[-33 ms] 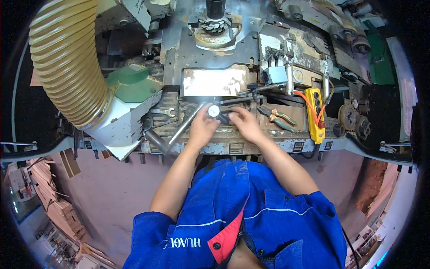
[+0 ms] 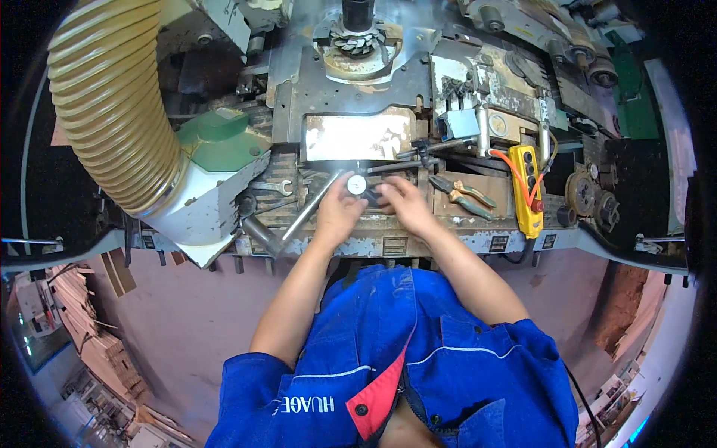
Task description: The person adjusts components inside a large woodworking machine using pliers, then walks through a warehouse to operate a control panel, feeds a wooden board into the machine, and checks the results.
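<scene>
A round white-faced dial gauge (image 2: pixel 357 184) is in front of the bright metal plate (image 2: pixel 358 137), its thin stem pointing toward the plate. My left hand (image 2: pixel 338 213) closes on the gauge's left side, thumb below and fingers above. Just right of the gauge, my right hand (image 2: pixel 407 205) has its fingers bent together by a dark part; whatever they pinch is too small to make out. Beside my left hand a shiny metal bar (image 2: pixel 305 216) leans at a slant.
Pliers (image 2: pixel 464 197) and a yellow push-button pendant (image 2: pixel 527 190) lie to the right. On the left are a spanner (image 2: pixel 272 187), a green cover (image 2: pixel 222 142) and a ribbed hose (image 2: pixel 108 104). A toothed cutter head (image 2: pixel 357 43) stands at the far middle.
My right hand has shifted slightly left toward the gauge, and its fingers are drawn closer together. My left hand and the gauge stay in place.
</scene>
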{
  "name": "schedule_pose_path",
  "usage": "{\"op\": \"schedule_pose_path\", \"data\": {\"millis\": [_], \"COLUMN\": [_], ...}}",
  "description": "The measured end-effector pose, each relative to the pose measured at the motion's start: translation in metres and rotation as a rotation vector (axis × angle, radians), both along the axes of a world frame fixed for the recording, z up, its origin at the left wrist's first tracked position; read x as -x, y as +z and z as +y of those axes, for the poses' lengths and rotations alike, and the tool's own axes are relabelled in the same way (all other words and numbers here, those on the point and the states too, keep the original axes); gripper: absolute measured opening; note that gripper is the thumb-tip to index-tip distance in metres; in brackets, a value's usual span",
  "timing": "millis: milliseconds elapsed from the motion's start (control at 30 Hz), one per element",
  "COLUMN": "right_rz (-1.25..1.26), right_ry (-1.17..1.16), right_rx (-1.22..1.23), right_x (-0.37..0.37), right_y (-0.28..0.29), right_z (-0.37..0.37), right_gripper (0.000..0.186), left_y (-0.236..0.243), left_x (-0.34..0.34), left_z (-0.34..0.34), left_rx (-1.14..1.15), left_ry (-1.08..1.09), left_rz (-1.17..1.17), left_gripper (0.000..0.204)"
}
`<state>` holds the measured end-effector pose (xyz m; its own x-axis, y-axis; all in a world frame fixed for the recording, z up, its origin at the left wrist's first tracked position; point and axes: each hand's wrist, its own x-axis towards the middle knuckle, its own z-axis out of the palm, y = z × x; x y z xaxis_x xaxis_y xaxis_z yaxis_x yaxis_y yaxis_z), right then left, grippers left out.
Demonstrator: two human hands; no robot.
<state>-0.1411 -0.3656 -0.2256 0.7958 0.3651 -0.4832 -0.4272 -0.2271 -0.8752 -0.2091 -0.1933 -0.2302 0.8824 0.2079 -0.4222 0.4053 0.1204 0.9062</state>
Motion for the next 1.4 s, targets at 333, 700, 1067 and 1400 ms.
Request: {"op": "schedule_pose_path", "data": {"millis": [333,700,1067,1400], "right_rz": [0.171,-0.011,-0.682,-0.822], "right_ry": [-0.159,-0.030,-0.501,-0.429], "right_rx": [-0.264,-0.154,0.321,0.576], "right_x": [-0.007,-0.012,-0.045,-0.078], "right_y": [-0.006,-0.026,0.033,0.026], "right_z": [0.043,0.038,-0.062,-0.052], "right_gripper": [0.042,0.031,0.063,0.063], "left_y": [0.003,0.070,0.086,0.089], "left_x": [0.000,-0.061,-0.175,-0.190], "left_z": [-0.003,-0.011,-0.044,-0.055], "left_rx": [-0.048,-0.820,-0.581,-0.677], "left_ry": [0.050,-0.130,-0.458,-0.448], "left_rz": [-0.016,-0.393,-0.244,-0.085], "left_gripper": [0.064,0.046,0.035,0.020]}}
